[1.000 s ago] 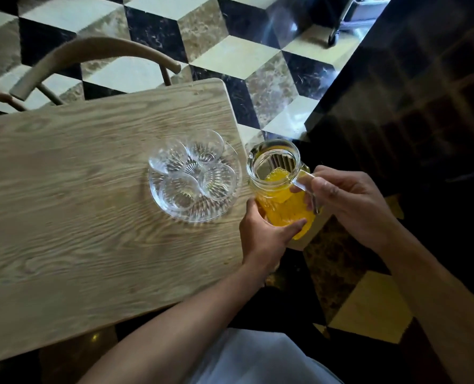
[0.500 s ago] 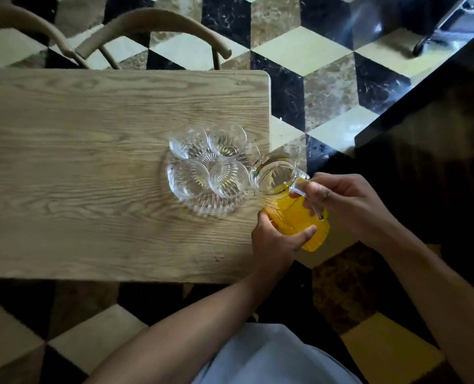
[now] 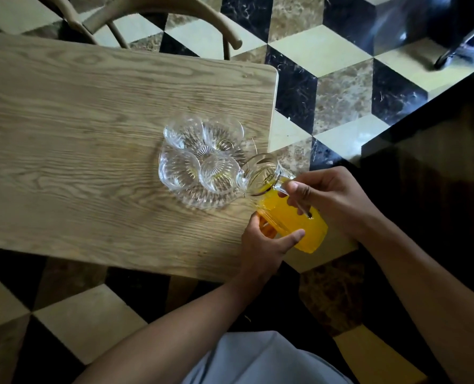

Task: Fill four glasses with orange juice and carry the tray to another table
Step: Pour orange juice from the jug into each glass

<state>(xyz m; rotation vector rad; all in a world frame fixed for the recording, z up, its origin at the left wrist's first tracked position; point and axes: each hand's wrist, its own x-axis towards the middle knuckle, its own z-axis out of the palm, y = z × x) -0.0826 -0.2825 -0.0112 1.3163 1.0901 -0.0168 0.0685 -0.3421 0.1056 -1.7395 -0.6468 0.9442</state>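
Observation:
A round ribbed glass tray (image 3: 202,202) sits near the right end of the wooden table (image 3: 91,134). On it stand several clear glasses; the near-right glass (image 3: 218,173) is closest to the jug. A glass jug of orange juice (image 3: 282,209) is tilted toward the tray, its spout over the rim of that near-right glass. My right hand (image 3: 332,198) grips the jug's handle. My left hand (image 3: 266,242) cups the jug's lower body from underneath. The glasses look empty.
Two curved wooden chair backs (image 3: 163,12) stand behind the table's far edge. A black counter (image 3: 437,151) runs along the right. A wheeled cart leg (image 3: 451,54) is at the far right. The floor is tiled in a cube pattern.
The jug has tipped further toward the tray and moved left, its spout now over the near-right glass. Both hands kept their hold. The head camera has shifted.

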